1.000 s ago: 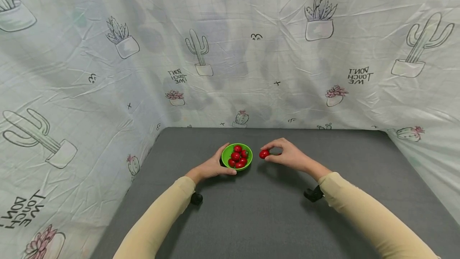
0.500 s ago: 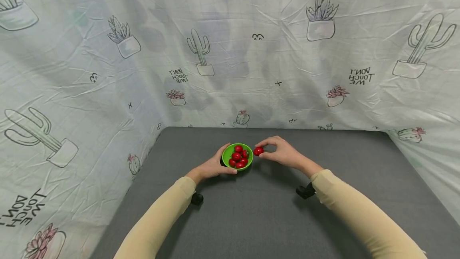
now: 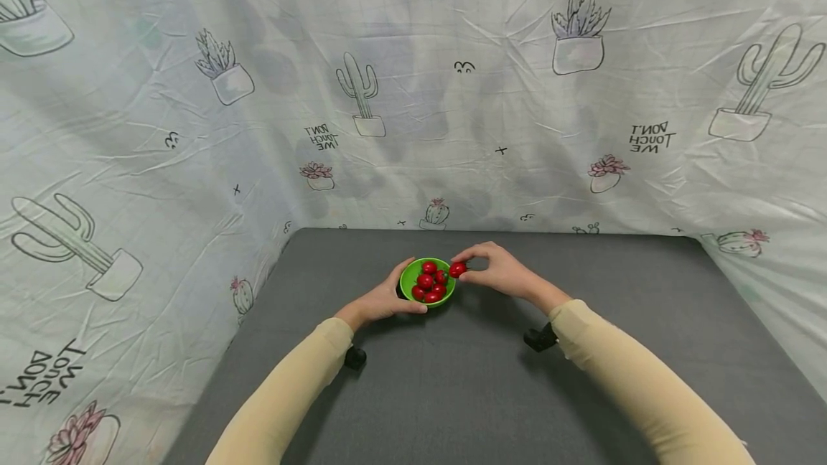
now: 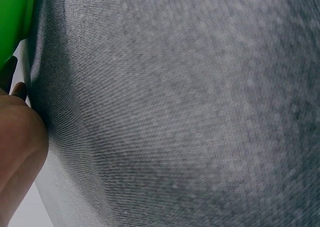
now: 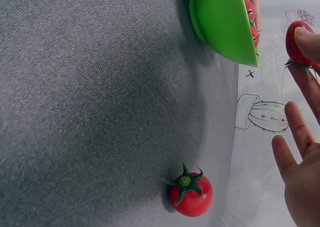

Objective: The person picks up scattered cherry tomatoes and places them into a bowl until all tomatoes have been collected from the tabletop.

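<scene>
A small green bowl with several red cherry tomatoes inside stands on the table. My left hand holds it from the left, thumb along the near side and fingers round the far side. Between thumb and fingertips, my right hand pinches another cherry tomato by the bowl's right rim, above table height. The right wrist view shows its green stem end and the ring and little fingers held away. One more cherry tomato lies on the table below that hand; the head view does not show it.
The dark grey table spreads around the bowl. A white cloth printed with cacti hangs behind and along the left side. Black wrist straps with cameras sit below both cuffs.
My right hand has moved left and slightly away from me with the pinched cherry tomato, from beside the bowl to its right rim. The left hand and the bowl have stayed put.
</scene>
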`<state>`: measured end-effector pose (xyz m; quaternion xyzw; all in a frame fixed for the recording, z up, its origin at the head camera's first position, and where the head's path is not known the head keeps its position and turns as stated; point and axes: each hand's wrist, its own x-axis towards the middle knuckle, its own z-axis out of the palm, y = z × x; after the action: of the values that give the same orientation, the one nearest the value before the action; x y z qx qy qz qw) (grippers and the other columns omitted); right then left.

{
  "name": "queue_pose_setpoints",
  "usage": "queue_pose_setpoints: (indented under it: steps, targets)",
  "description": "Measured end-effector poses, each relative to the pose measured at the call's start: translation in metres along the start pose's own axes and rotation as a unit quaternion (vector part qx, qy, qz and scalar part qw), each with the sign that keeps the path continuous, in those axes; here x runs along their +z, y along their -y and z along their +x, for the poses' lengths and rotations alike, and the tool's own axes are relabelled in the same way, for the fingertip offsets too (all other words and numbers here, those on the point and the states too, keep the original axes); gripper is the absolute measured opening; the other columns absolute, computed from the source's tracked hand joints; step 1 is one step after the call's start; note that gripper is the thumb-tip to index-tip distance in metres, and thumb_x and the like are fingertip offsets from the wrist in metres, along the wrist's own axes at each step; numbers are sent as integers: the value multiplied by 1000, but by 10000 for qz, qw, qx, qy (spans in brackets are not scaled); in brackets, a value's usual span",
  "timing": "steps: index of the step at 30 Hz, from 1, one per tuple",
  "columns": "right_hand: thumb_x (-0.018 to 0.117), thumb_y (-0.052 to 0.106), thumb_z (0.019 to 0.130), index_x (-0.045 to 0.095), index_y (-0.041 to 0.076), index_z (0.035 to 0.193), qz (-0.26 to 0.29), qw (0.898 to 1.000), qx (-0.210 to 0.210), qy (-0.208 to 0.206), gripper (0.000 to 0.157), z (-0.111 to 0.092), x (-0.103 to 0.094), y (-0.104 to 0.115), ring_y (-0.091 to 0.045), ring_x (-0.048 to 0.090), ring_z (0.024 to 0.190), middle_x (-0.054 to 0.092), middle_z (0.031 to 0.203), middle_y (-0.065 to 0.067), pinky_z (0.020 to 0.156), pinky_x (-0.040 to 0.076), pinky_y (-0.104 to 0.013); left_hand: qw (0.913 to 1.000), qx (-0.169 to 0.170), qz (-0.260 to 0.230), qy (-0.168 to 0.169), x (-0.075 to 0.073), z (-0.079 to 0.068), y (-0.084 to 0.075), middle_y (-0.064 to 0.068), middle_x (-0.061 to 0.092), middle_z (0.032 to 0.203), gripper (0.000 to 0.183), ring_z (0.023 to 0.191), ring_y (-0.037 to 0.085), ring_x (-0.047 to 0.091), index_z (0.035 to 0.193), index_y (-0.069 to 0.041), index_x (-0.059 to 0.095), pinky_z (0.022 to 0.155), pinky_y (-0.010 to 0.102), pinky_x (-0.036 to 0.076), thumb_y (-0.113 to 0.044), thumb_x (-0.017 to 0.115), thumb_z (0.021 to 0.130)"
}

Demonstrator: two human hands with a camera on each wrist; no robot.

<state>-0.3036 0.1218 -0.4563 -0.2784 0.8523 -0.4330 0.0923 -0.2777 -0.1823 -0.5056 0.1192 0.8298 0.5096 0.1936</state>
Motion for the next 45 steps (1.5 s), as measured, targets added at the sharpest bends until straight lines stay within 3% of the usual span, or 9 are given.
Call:
queue_pose_setpoints:
  steps: [10,26,32,39,45]
  targets:
    - [76,33,95,72,18,131,-105,9999,-32,101,39,9,3,-1,-27,42,135,66,125,7,108,34,-61,10000,-21,47,20,-1,1,-1,8,20,166,109,150,28,24,165,-29,12,118,55,22,-39,86,84]
    - [76,30,95,73,16,129,-69,9998,-46,189,37,17,9,1,-27,44,130,66,123,5,106,35,-60,9999,-43,121,27,0,-2,-3,7,24,165,106,148,27,28,165,-30,12,117,55,25,-39,84,86]
    - [76,25,95,73,13,128,45,9989,-336,323,35,22,13,-1,-27,49,126,67,123,3,106,36,-61,10000,-23,64,72,-1,-2,-2,6,24,165,105,148,27,28,165,-29,12,117,55,26,-38,83,87]
    - [78,28,93,75,25,122,7,9992,-207,356,29,22,17,2,-27,43,129,62,128,3,104,37,-59,9999,4,-25,113,-1,-2,-3,7,24,165,104,149,27,28,165,-29,13,117,55,25,-36,83,88]
    - [79,28,92,75,26,121,-35,9992,-78,383,29,23,20,1,-28,39,132,63,127,4,103,38,-59,9998,8,-141,155,-1,-1,-2,8,25,164,103,148,28,28,165,-28,13,117,55,25,-35,82,88]
